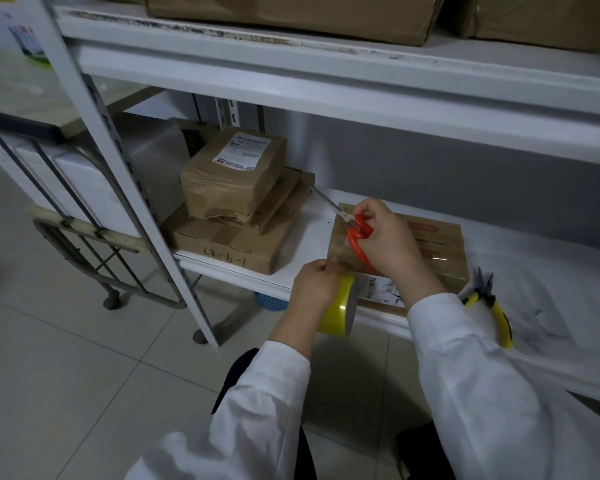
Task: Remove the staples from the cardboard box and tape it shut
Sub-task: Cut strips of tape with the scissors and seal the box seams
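- Yellow-handled pliers (492, 306) lie on the white shelf (534, 258), right of centre; stacked parcels (236, 202) sit centre-left.
- The right hand (388, 237) grips orange-handled scissors (355, 237), covering part of the cardboard box (440, 240).
- The left hand (314, 284) grips a yellow tape roll (340, 313) at the shelf edge.
- The box lies flat, centre-right: brown, with a barcode label on its near side.

Cardboard box (433, 237), front edge of the shelf (316, 233): matt brown cardboard, with glossy clear film across its left end and a white paper label (381, 287) on its front face.
Scissors (352, 239): smooth orange plastic handles, bright metal blades.
Tape roll (340, 306): glossy yellow.
Pliers (489, 299): yellow plastic grips, dark metal jaws.
Shelf: smooth white painted finish.
Upper shelf (291, 39): front edge chipped and rough.
Sleeves (465, 358): matt white cloth.
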{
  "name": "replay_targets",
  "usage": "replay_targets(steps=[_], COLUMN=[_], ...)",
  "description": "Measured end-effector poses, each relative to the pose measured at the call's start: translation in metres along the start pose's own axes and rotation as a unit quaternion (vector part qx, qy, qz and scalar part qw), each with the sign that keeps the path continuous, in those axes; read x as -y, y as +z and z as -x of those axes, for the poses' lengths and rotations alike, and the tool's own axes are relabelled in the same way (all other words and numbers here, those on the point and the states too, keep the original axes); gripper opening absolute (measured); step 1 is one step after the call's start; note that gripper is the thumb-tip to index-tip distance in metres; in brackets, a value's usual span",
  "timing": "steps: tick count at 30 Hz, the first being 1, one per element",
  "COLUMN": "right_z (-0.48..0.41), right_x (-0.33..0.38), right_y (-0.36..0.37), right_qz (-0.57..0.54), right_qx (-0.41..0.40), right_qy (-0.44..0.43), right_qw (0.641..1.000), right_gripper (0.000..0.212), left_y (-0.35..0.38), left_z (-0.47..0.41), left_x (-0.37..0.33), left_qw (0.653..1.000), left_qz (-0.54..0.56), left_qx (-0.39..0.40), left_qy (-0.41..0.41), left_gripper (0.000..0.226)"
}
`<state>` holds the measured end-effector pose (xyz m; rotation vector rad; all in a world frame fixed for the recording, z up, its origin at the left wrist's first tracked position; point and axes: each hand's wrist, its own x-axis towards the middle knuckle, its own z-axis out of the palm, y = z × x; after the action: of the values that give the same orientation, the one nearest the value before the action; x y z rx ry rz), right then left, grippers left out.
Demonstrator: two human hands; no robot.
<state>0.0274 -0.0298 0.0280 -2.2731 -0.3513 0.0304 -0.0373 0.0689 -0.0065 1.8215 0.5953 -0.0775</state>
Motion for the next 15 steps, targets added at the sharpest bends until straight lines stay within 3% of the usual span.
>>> replay_targets(steps=[6,15], right_z=[0.0,0.002], right_x=[-0.007,-0.001], right_y=[0.006,0.019], right_qz=[-0.041,0.032], right_qx=[-0.04,-0.09], right_qy=[0.025,0.007], right_qw=[0.998,0.995], right_gripper=[0.033,0.03], left_y=[0.002,0.005], left_z=[-0.001,0.005], left_x=[0.003,0.008], left_qw=[1.0,0.999], left_qz=[0.001,0.028], left_qx=[0.002,0.022], left_qy=[0.004,0.009], left_gripper=[0.039,0.027])
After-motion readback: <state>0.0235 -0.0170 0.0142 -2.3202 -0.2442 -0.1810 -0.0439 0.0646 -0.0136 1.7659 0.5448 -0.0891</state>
